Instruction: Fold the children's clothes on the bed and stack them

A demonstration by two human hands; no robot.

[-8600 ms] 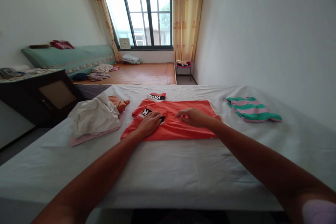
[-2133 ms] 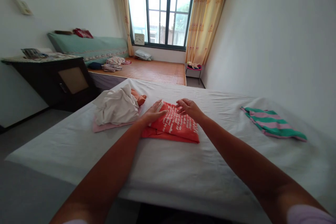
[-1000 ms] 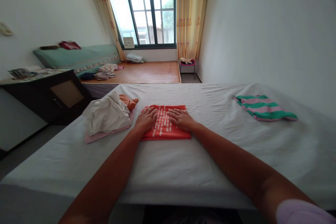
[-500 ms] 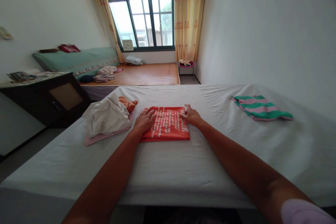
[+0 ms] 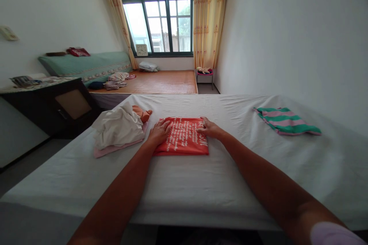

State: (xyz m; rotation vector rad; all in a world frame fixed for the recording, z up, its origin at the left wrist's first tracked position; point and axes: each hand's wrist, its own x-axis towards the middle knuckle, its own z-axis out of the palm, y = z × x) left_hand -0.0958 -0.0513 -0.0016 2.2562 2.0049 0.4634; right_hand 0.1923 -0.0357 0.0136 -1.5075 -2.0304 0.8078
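Observation:
A folded red T-shirt (image 5: 184,141) with white lettering lies flat in front of me as a rough rectangle on a white sheet. My left hand (image 5: 160,131) rests on its left edge, fingers stretched out over the fabric. At the upper right edge, my right hand (image 5: 211,128) touches the shirt with thumb and fingers apart. Left of the shirt is a pile with a crumpled white garment (image 5: 117,124), an orange garment (image 5: 142,113) and pink cloth (image 5: 115,149) underneath. To the right lies a folded green-and-pink striped garment (image 5: 287,121).
The white-sheeted surface (image 5: 201,191) ends at a front edge near me. Beyond it stands a low bed (image 5: 166,81) with clothes on it. A dark cabinet (image 5: 71,103) is at the left, a small pink stool (image 5: 204,72) near the curtain, and a wall at the right.
The view has shifted slightly. Both hands stay on the red T-shirt in nearly the same places, and the shirt keeps its folded shape.

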